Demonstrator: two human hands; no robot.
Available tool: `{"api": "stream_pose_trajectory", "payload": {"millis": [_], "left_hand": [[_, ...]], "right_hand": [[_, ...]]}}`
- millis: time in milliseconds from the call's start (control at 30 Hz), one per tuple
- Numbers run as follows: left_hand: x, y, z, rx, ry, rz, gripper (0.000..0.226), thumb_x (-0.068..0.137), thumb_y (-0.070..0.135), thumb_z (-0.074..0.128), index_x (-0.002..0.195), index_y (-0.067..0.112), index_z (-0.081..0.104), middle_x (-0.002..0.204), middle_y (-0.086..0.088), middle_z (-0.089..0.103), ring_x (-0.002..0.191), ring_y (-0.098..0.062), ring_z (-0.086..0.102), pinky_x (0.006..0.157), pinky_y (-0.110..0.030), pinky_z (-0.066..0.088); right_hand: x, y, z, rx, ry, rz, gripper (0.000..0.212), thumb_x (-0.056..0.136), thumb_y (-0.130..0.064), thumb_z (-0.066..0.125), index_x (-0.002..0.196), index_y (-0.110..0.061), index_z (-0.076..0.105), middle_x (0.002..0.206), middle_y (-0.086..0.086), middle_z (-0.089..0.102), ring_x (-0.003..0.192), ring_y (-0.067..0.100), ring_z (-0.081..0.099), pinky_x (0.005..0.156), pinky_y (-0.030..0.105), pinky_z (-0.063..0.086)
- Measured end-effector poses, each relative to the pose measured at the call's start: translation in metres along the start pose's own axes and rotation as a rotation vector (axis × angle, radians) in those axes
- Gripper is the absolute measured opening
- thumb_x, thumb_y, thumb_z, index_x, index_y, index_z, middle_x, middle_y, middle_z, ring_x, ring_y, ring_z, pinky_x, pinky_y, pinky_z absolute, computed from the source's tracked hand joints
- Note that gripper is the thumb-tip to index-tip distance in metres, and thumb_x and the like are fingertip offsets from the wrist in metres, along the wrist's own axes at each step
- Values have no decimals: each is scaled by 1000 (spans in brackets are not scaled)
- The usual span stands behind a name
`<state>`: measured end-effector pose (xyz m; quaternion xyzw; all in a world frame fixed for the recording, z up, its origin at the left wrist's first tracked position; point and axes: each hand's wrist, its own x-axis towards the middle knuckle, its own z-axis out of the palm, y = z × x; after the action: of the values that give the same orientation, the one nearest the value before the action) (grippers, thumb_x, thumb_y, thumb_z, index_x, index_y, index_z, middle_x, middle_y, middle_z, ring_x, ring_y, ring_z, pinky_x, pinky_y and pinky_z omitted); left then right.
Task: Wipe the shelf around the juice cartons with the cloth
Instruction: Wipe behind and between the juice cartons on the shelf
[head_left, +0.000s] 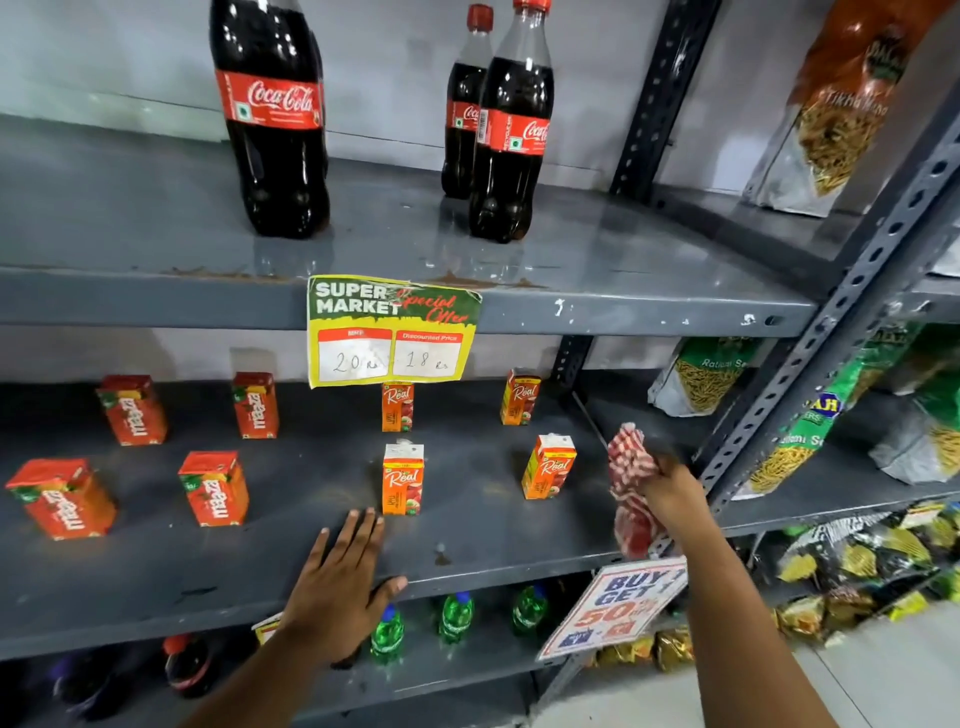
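Note:
Several small juice cartons stand spaced apart on the grey middle shelf (467, 530): red Maaza cartons (214, 487) on the left, orange Real cartons (402, 479) on the right. My left hand (340, 582) lies flat on the shelf's front edge, fingers spread, just below the front Real carton. My right hand (672, 491) grips a red-and-white checked cloth (631, 483) at the shelf's right end, beside another Real carton (549, 466). The cloth hangs bunched above the shelf's right front corner.
Cola bottles (272, 114) stand on the shelf above, where a yellow price sign (389, 332) hangs from the edge. Green bottles (456, 618) sit below. A slotted upright post (810, 384) and snack bags (701, 376) are at the right. A "Buy 1" sign (613, 608) hangs below the cloth.

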<state>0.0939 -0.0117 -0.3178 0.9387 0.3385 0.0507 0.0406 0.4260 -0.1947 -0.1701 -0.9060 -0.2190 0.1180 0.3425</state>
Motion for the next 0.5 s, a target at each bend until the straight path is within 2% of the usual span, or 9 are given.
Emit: {"api": "stream_pose_trajectory", "payload": {"millis": [133, 200, 267, 333, 433, 500], "left_hand": [[0, 1, 1, -3, 14, -4, 78, 89, 66, 17, 142, 10, 28, 146, -7, 40, 136, -24, 27, 108, -34, -2], [1, 1, 3, 12, 32, -2, 78, 89, 66, 17, 143, 11, 26, 146, -7, 39, 137, -25, 27, 108, -34, -2], [2, 0, 3, 21, 37, 1, 78, 89, 66, 16, 143, 11, 25, 147, -7, 37, 137, -25, 26, 108, -35, -3], [2, -1, 3, 21, 30, -2, 77, 90, 65, 16, 142, 10, 28, 146, -8, 39, 137, -25, 27, 108, -35, -2], [0, 0, -2, -34, -24, -28, 75, 91, 63, 15, 139, 8, 33, 143, -9, 44, 135, -22, 25, 108, -35, 0], [0, 2, -6, -78, -65, -40, 76, 91, 62, 14, 137, 7, 37, 141, -9, 47, 133, -20, 25, 108, -35, 1]], "right_hand": [[27, -25, 21, -127, -19, 8, 27, 90, -12, 47, 115, -5, 52, 109, 20, 65, 100, 38, 61, 78, 33, 43], [37, -37, 26, -142, -77, 29, 30, 92, -16, 46, 120, -6, 51, 119, 19, 63, 107, 36, 60, 86, 35, 45], [42, -45, 25, -219, -106, 32, 37, 97, -18, 43, 131, -2, 44, 137, 23, 50, 120, 37, 52, 96, 38, 42], [43, -49, 19, -292, -72, 19, 39, 101, -16, 38, 135, 3, 41, 145, 23, 39, 125, 38, 46, 99, 38, 38], [35, -48, 16, -194, 15, 29, 34, 99, -15, 41, 129, 0, 47, 133, 26, 53, 118, 39, 52, 89, 36, 42], [27, -42, 20, -197, 8, 2, 31, 98, -16, 44, 124, -1, 52, 122, 27, 60, 111, 41, 56, 85, 38, 45]]}}
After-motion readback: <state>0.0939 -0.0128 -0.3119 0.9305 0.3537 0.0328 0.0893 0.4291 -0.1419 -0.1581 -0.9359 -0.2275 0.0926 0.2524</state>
